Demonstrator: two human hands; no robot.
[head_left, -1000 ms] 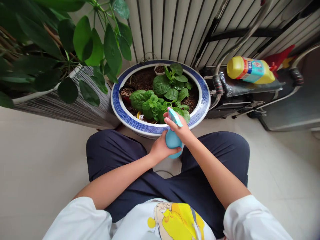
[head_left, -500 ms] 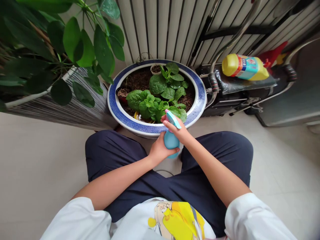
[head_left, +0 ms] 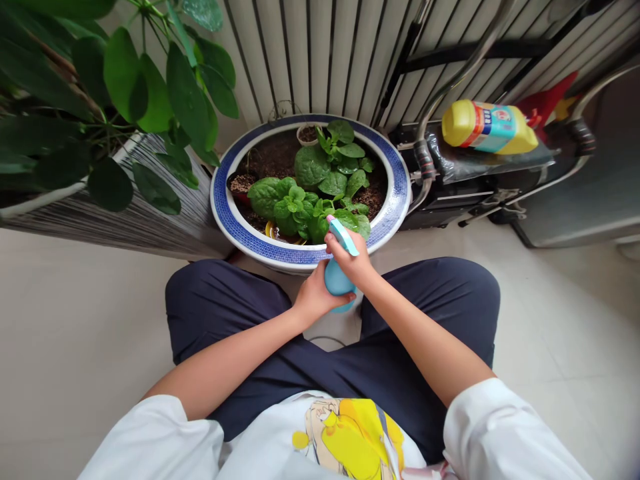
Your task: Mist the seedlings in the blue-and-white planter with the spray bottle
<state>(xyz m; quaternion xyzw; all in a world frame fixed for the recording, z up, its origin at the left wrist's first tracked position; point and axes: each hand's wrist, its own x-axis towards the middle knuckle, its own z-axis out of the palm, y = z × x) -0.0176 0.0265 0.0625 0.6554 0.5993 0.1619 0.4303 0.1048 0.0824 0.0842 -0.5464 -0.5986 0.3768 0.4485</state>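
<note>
A small blue spray bottle point(head_left: 336, 279) is held between both hands just in front of the round blue-and-white planter point(head_left: 224, 207). My left hand point(head_left: 315, 297) wraps the bottle's body from below. My right hand point(head_left: 351, 259) grips its top, fingers closed over the light blue trigger head point(head_left: 343, 235), which points at the leafy green plants point(head_left: 310, 193) growing in dark soil. The nozzle sits over the planter's near rim.
A large grey ribbed pot point(head_left: 125, 213) with a broad-leaved plant point(head_left: 125, 87) stands at left. A black wheeled frame point(head_left: 475, 180) carrying a yellow bottle point(head_left: 487, 127) is at right, against a slatted wall. I squat on a pale tiled floor point(head_left: 75, 320).
The hands and spray bottle have shifted slightly left and a little toward the planter rim; the view has drifted with them. The grip on the bottle is unchanged.
</note>
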